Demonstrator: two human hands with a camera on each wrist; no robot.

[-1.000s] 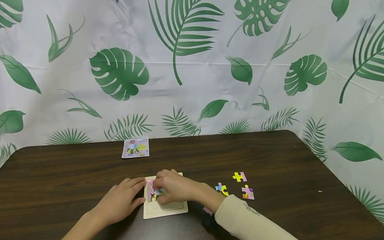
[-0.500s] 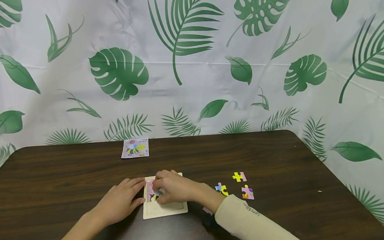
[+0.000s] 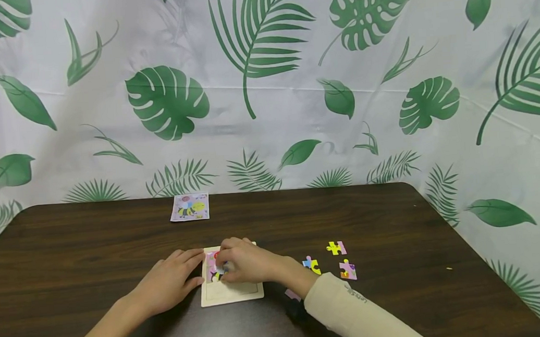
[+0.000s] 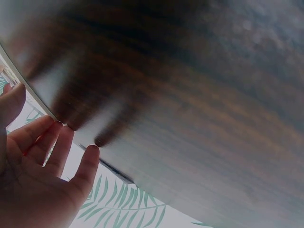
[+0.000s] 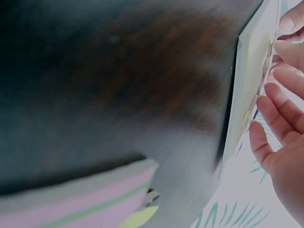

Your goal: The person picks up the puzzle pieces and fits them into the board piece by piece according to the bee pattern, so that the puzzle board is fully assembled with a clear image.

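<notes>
A pale wooden puzzle tray (image 3: pixel 232 295) lies on the dark table, its upper left part filled with pink, red, yellow and black pieces (image 3: pixel 212 264). My left hand (image 3: pixel 167 280) rests at the tray's left edge, fingers extended, fingertips right at the rim. From the right, my right hand (image 3: pixel 248 261) reaches over the tray with thumb and fingers bent around a jigsaw piece (image 3: pixel 227 267), pinching it down among the placed ones. Most of that piece is hidden under the fingers. In the right wrist view, the fingertips (image 5: pixel 263 102) meet the pieces along the tray (image 5: pixel 247 71).
Loose jigsaw pieces lie right of the tray: a yellow one (image 3: pixel 336 248), a pink one (image 3: pixel 348 270) and a blue-yellow one (image 3: pixel 311 265). Another pink piece (image 3: pixel 292 295) is partly hidden by the right forearm. A bee picture card (image 3: pixel 190 207) lies near the back edge.
The right fingers shift very slightly on the piece in the tray. My left hand stays in place, and the loose pieces have not moved.
</notes>
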